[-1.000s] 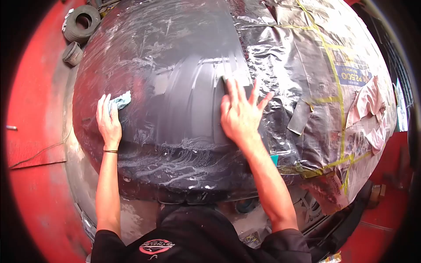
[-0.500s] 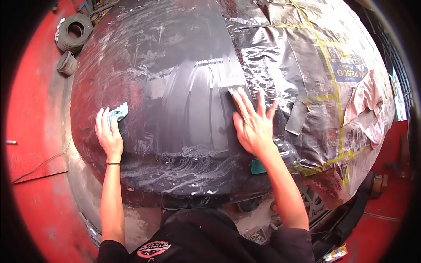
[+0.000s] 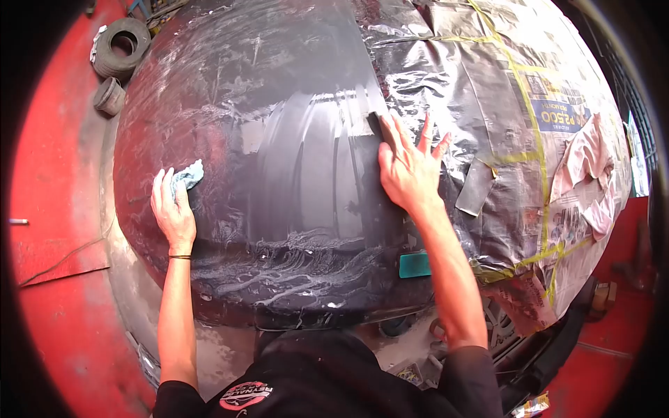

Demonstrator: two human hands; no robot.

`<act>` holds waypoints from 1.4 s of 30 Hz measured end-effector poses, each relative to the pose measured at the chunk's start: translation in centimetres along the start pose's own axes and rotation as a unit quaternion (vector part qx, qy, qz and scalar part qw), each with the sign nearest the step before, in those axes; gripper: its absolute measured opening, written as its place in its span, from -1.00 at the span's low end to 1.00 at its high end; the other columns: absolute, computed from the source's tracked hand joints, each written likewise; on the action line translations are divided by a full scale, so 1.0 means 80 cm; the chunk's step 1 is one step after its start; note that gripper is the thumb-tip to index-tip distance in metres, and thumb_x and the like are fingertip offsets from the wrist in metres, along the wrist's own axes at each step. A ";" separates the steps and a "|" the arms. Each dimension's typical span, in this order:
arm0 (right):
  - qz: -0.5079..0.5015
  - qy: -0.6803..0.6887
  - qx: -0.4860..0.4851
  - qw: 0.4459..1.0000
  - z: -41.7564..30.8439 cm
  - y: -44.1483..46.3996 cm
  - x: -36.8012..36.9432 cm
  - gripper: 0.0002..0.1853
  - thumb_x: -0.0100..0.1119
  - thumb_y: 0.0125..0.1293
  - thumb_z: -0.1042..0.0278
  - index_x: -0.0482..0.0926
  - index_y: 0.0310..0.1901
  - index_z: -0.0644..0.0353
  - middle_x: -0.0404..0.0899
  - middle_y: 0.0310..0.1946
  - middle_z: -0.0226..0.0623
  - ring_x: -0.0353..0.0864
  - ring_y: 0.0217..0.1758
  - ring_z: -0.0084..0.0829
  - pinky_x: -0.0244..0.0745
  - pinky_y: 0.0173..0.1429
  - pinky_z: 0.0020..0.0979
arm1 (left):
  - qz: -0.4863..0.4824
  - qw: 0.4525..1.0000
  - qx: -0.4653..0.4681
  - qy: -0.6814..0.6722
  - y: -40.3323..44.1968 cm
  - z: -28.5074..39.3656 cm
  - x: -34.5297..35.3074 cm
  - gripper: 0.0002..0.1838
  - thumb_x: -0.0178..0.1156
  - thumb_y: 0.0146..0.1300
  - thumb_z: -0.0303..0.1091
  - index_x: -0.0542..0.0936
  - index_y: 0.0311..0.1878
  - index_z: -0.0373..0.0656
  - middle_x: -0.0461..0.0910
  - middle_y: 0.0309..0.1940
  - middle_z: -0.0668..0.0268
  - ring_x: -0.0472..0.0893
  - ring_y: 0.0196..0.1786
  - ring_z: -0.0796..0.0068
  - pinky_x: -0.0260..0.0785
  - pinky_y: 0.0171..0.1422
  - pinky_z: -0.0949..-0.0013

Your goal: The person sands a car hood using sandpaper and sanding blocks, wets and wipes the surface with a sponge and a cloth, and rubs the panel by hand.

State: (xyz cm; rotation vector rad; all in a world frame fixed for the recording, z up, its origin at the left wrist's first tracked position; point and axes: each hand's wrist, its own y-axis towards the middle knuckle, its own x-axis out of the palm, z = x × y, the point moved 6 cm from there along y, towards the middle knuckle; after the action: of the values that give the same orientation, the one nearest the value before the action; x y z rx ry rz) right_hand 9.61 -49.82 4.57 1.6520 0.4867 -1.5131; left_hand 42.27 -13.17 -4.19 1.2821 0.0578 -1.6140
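Observation:
My left hand [image 3: 173, 212] is closed round a crumpled light-blue cloth [image 3: 188, 175] at the left of a dark, wet car panel [image 3: 320, 181]. Whitish residue swirls over the panel, with smoother streaked bands down its middle. My right hand [image 3: 412, 171] is at the seam between the panel and the dark masking sheet. A thin dark strip [image 3: 375, 125] stands edge-up along its thumb side, gripped by fingers that partly hide it; its material is unclear. Below that wrist lies a teal block [image 3: 414, 265], partly behind my forearm.
Plastic and newspaper masking [image 3: 550, 167], joined with yellow tape, covers the right side. On it lie a grey strip [image 3: 477, 188] and a pale pink cloth [image 3: 582, 164]. A tyre [image 3: 121, 47] and a bucket [image 3: 109, 97] stand on the floor at upper left.
My right hand has moved up and slightly right, lifting from a flatter pose, and the dark strip now shows. More of the teal block is uncovered. My left hand has barely moved.

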 end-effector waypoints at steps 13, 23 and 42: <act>0.009 0.036 -0.015 0.999 -0.045 -0.038 -0.011 -0.30 0.04 0.67 0.06 0.38 0.74 0.09 0.41 0.75 -0.30 -0.12 0.91 0.43 -0.52 0.75 0.81 | 0.000 1.000 -0.004 0.000 0.001 -0.001 0.002 -0.52 0.13 0.79 -0.13 0.62 0.55 -0.20 0.57 0.58 0.03 0.51 0.64 -0.07 0.26 0.76 -0.05; 0.021 0.050 -0.003 0.999 -0.043 -0.041 -0.007 -0.31 0.02 0.67 0.07 0.40 0.73 0.16 0.41 0.75 -0.26 -0.09 0.90 0.46 -0.55 0.74 0.81 | 0.004 1.000 -0.002 0.011 0.000 -0.002 0.001 -0.50 0.13 0.79 -0.10 0.61 0.56 -0.19 0.56 0.60 0.03 0.49 0.65 -0.05 0.24 0.77 -0.05; 0.013 -0.055 0.061 0.997 -0.044 -0.013 0.009 -0.26 0.05 0.65 -0.04 0.43 0.73 0.14 0.23 0.85 -0.35 -0.36 0.95 0.43 -0.54 0.73 0.85 | 0.011 1.000 0.006 0.019 -0.001 -0.001 0.000 -0.48 0.09 0.81 -0.09 0.60 0.59 -0.21 0.54 0.63 -0.01 0.48 0.67 -0.06 0.25 0.78 -0.04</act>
State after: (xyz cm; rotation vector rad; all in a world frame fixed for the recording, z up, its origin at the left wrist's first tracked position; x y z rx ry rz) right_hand 11.19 -46.66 3.34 1.6493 0.3183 -1.6325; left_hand 42.29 -13.08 -4.29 1.3183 0.0582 -1.5739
